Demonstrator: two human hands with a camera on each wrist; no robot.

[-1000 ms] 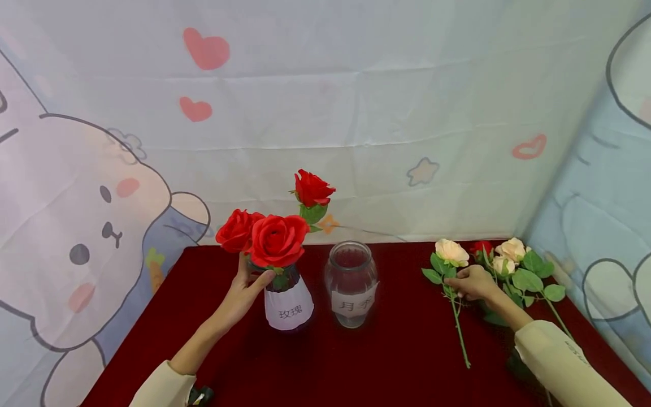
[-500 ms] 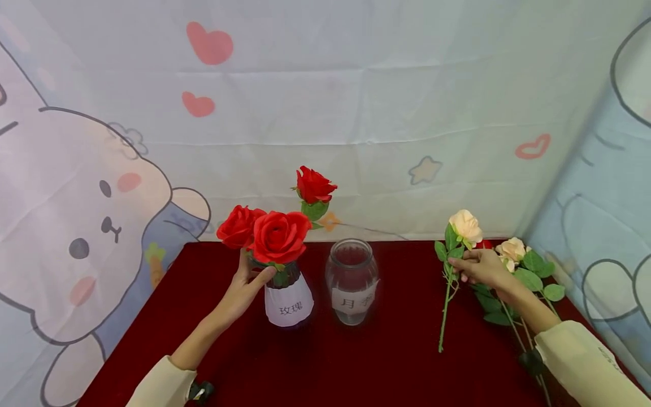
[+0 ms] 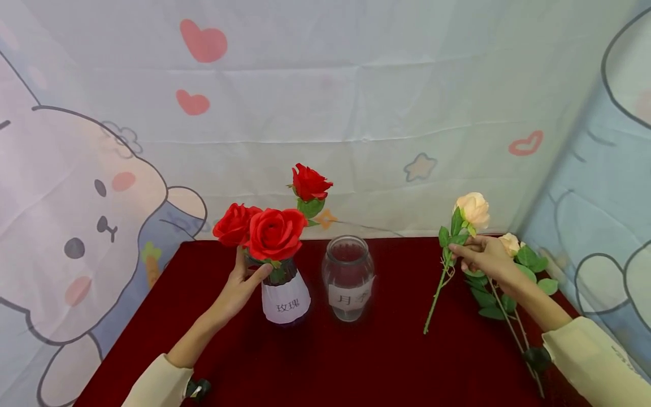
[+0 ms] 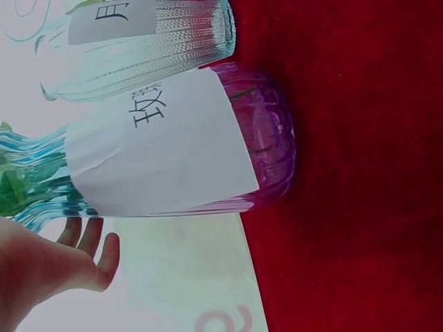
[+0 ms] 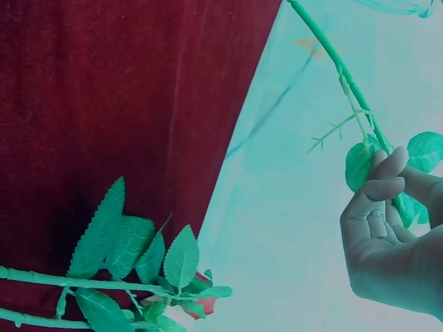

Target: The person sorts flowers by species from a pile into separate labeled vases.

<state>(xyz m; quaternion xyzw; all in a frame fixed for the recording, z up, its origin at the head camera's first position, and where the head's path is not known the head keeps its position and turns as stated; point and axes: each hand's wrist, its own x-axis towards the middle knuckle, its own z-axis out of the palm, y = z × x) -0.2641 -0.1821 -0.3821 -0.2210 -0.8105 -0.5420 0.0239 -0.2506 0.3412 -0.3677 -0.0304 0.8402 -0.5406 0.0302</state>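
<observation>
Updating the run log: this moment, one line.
left grip: holds vase by neck; right grip: holds cream flower; clear jar: no flowers

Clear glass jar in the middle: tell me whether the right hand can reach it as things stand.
Probably yes: between the right hand and the glass jar, the head view shows only red cloth and the leafy cream rose that hand pinches.

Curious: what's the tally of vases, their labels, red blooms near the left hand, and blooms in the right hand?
Vases: 2
Labels: 2
Red blooms near the left hand: 3
Cream bloom in the right hand: 1
Total: 8
</observation>
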